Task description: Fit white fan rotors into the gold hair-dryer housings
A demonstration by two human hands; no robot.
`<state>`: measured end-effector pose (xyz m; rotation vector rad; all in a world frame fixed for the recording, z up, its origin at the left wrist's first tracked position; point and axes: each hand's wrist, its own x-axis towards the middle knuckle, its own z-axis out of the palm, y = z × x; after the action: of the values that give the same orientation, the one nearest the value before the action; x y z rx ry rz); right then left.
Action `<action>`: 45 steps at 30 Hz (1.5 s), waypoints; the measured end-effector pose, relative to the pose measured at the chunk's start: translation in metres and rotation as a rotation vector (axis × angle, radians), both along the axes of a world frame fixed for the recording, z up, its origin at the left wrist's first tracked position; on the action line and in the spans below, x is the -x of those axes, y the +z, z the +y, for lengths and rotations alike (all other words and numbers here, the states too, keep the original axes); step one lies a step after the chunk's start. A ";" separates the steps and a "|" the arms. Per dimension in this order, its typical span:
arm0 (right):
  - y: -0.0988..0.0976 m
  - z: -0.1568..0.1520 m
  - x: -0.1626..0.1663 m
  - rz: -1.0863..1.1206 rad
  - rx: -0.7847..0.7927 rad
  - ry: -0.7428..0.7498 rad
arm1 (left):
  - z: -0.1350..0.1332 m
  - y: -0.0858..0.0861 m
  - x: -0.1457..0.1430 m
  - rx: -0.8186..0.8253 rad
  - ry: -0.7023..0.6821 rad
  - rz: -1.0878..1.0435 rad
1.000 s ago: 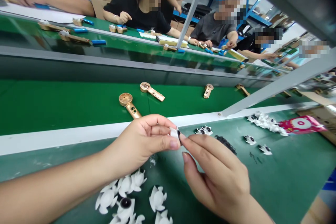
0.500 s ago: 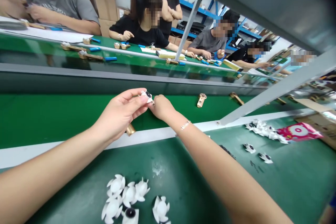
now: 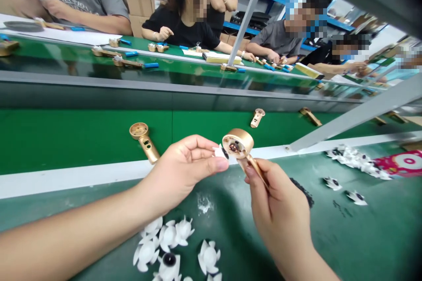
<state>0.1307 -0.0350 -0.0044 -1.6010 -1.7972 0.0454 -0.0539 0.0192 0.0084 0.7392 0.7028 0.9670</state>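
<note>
Between the thumb and fingers of my left hand [image 3: 189, 164] is a small white fan blade [image 3: 220, 152] with a dark round centre. My right hand [image 3: 280, 202] grips a gold handheld fan body [image 3: 242, 140] by its handle. Its round head faces left, and a coppery motor part shows inside. The fan blade is close beside that head; whether they touch I cannot tell. Below my hands, several white fan blades [image 3: 209, 257] lie on the green tabletop, one with its dark centre upward.
Another gold fan body [image 3: 145, 140] lies on the green belt [image 3: 66, 140], with a smaller one [image 3: 257, 117] farther right. More white blades [image 3: 356, 162] are heaped beside a pink packet [image 3: 400, 162]. A slanted metal post [image 3: 349, 116] rises at right. Co-workers sit across the line.
My right hand has come back from the belt toward me, and the gold fan body now shows in it. My left hand has moved right and nearer with the fan blade.
</note>
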 end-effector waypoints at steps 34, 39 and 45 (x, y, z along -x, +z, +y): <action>-0.007 -0.001 -0.006 -0.408 -0.230 -0.035 | 0.001 -0.002 0.000 0.088 0.014 0.078; -0.007 0.001 -0.009 -0.466 -0.268 0.034 | 0.002 -0.003 -0.001 0.146 0.038 0.083; -0.009 0.005 0.000 -0.647 -0.384 0.065 | 0.000 0.008 0.002 0.204 -0.043 0.059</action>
<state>0.1303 -0.0300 -0.0133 -1.3577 -2.1582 -0.8228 -0.0564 0.0187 0.0161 0.6027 0.8210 0.8233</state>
